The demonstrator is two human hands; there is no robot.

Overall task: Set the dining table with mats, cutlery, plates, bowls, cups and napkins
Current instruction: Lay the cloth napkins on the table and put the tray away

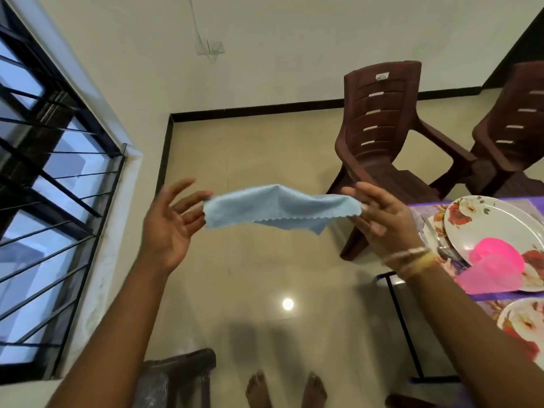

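A light blue cloth napkin (279, 206) hangs stretched in the air between my two hands, above the floor and left of the table. My left hand (170, 222) pinches its left edge, the other fingers spread. My right hand (382, 219) pinches its right edge, bangles on the wrist. At the right edge lies a purple floral mat (426, 212) with a white flowered plate (485, 219), a pink bowl (494, 257) on it and cutlery (438, 240) beside the plate. A second flowered plate (521, 322) lies nearer me.
Two brown plastic chairs (382, 136) (512, 128) stand beyond the table. A barred window (44, 187) fills the left wall. A dark chair (176, 375) stands at the bottom. My bare feet (285, 390) are on the glossy tiled floor.
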